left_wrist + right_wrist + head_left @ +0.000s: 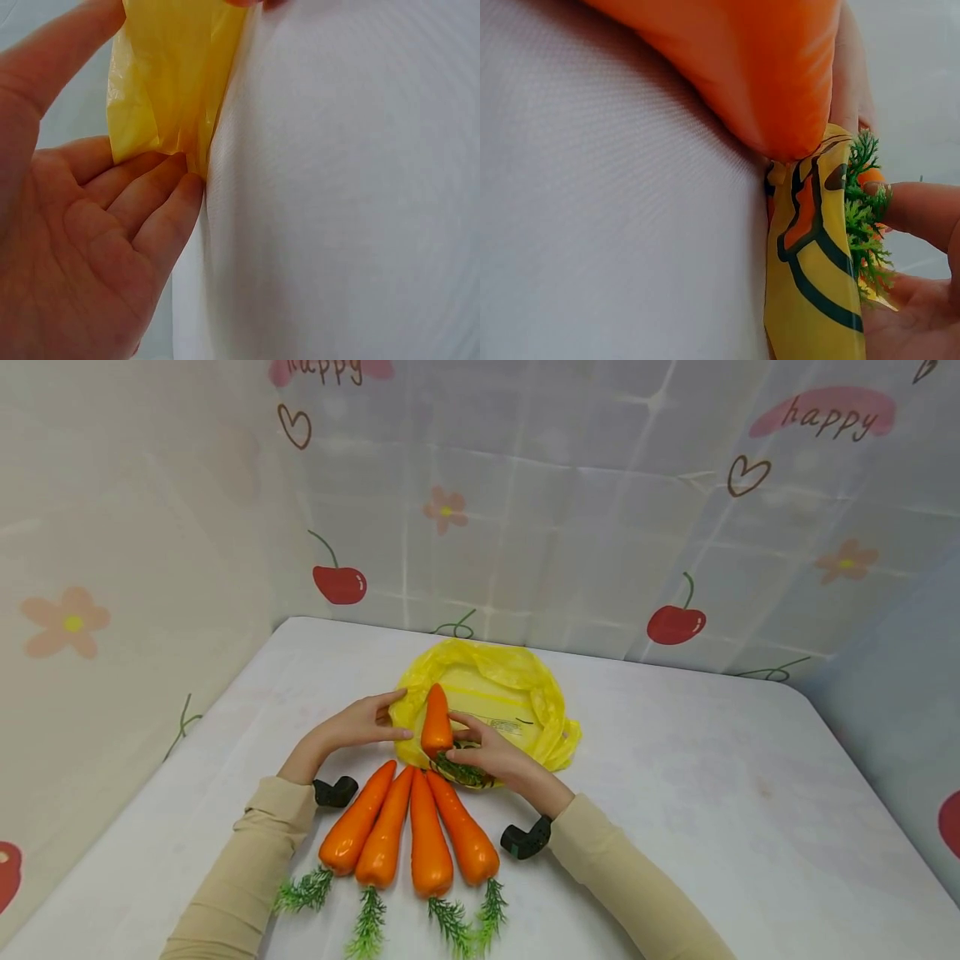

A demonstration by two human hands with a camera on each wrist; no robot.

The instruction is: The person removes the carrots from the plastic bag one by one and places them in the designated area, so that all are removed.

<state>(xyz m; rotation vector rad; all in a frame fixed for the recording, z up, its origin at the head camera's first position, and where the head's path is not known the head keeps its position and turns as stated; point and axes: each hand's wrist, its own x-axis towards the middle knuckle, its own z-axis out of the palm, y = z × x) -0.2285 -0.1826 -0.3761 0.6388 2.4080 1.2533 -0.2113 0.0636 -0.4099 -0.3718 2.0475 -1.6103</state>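
A yellow plastic bag (558, 693) lies on the white table with its mouth spread wide. One orange carrot (437, 718) rests at the bag's near left side, tip pointing away, its green leaves (465, 770) by the rim. My left hand (360, 722) touches the bag's left edge, fingers and thumb apart; in the left wrist view the fingers (142, 187) rest against the yellow film. My right hand (495, 753) reaches over the near rim, thumb touching the leaves and fingers beside the carrot. In the right wrist view the leaves (866, 225) lie between bag and hand.
Several carrots (431, 852) fan out on the table in front of the bag, tips toward it and leafy tops toward me. Black wrist devices (527, 838) sit at both cuffs. A printed curtain (525, 527) stands behind the table (712, 777).
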